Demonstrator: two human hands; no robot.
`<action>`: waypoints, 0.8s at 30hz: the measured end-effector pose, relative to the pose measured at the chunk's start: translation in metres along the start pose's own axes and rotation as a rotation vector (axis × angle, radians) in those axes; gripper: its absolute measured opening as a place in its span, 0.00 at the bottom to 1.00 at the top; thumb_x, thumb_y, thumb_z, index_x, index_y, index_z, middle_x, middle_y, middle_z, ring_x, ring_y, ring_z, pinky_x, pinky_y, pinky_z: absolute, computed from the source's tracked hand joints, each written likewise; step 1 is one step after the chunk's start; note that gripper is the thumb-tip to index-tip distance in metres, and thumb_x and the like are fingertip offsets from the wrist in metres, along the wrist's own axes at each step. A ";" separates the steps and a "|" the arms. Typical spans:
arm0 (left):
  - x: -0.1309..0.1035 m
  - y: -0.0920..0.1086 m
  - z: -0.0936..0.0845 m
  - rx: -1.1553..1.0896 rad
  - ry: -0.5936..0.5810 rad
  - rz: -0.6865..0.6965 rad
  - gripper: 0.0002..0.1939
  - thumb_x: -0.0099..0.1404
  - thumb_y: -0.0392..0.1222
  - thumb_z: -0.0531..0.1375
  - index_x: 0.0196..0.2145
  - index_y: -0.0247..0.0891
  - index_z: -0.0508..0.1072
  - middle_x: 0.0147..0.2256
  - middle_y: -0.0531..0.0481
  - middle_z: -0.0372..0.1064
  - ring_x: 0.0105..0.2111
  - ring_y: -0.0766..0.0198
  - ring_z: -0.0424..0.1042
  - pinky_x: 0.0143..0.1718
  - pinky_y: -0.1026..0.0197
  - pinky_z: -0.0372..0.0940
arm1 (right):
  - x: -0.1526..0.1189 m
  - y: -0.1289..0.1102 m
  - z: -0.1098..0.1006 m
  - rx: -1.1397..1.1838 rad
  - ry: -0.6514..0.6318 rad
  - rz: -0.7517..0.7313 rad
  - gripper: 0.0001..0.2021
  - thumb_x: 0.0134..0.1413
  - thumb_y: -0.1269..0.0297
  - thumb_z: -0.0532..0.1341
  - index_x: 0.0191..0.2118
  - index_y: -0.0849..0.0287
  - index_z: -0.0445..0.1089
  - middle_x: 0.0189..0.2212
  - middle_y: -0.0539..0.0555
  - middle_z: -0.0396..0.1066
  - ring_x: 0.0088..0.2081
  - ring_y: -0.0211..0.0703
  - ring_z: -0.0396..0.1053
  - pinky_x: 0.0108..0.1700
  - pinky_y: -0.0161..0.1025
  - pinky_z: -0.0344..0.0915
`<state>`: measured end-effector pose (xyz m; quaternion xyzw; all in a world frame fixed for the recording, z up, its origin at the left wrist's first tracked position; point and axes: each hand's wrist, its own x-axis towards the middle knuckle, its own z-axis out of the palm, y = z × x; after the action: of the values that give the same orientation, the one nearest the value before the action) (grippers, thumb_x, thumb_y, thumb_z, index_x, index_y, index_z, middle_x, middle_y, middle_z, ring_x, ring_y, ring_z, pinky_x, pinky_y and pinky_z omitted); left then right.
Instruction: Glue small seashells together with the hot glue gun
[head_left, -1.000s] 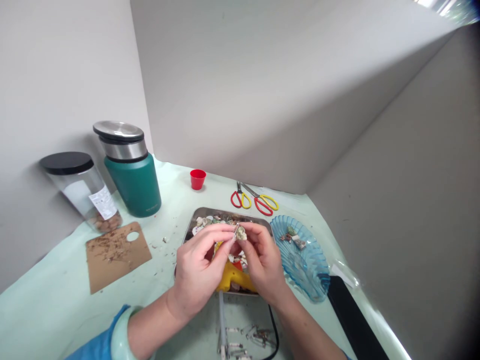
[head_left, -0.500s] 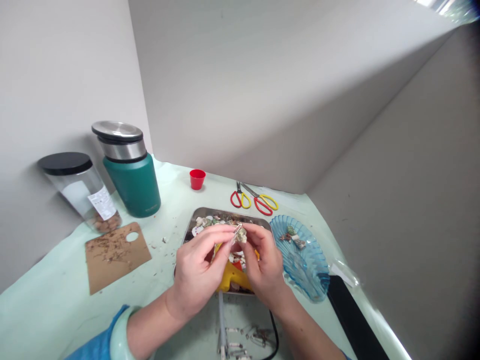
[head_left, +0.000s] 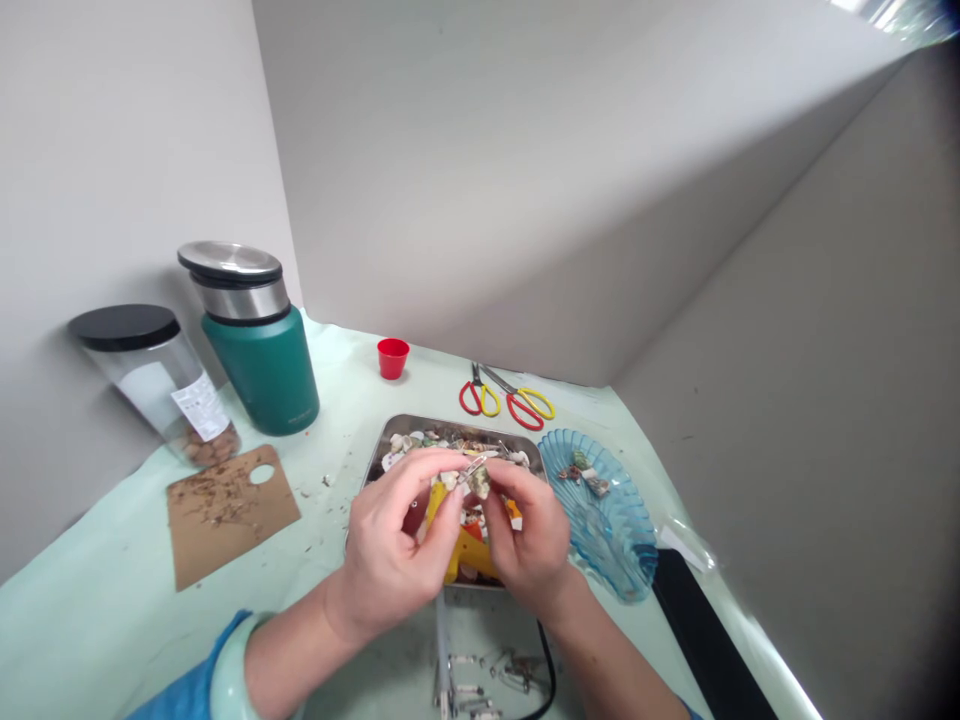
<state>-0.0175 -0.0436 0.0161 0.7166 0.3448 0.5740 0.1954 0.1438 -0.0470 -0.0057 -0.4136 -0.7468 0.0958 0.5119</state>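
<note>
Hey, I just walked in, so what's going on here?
Someone's left hand pinches a slim, silvery, clip-like piece, while the right hand holds a small greenish shell-like piece right by it; I can't tell whether the two are joined. Both hands are over a metal tray of mixed shells, with a yellow tool partly hidden below them. Small metal pieces lie nearer the person, and a blue scalloped dish sits to the right.

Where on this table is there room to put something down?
Bare cloth lies between the red cup and scissors, and nearer, between the card and left sleeve. Crowded: the tray under left hand and right hand, and the metal pieces before it.
</note>
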 end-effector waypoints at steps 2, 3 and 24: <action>0.000 0.000 -0.001 -0.002 -0.037 0.004 0.17 0.57 0.27 0.58 0.44 0.38 0.69 0.43 0.44 0.70 0.40 0.60 0.72 0.40 0.59 0.69 | 0.003 -0.001 -0.001 -0.011 -0.036 -0.052 0.17 0.56 0.77 0.54 0.49 0.55 0.64 0.46 0.59 0.72 0.48 0.50 0.71 0.46 0.49 0.70; 0.000 0.000 -0.001 -0.003 -0.050 0.010 0.16 0.56 0.28 0.59 0.43 0.38 0.69 0.44 0.44 0.69 0.40 0.59 0.72 0.41 0.58 0.69 | 0.005 -0.001 -0.002 -0.021 -0.047 -0.086 0.17 0.56 0.77 0.54 0.49 0.55 0.64 0.46 0.60 0.73 0.49 0.49 0.70 0.47 0.48 0.70; 0.002 0.000 0.000 0.009 -0.060 0.000 0.13 0.56 0.27 0.59 0.38 0.37 0.69 0.44 0.45 0.67 0.36 0.61 0.71 0.32 0.62 0.68 | 0.010 -0.003 -0.004 0.029 0.020 -0.235 0.23 0.51 0.80 0.56 0.52 0.55 0.57 0.47 0.62 0.70 0.51 0.50 0.69 0.48 0.50 0.70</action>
<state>-0.0168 -0.0421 0.0176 0.7343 0.3414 0.5508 0.2023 0.1447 -0.0427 0.0047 -0.3164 -0.7835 0.0418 0.5331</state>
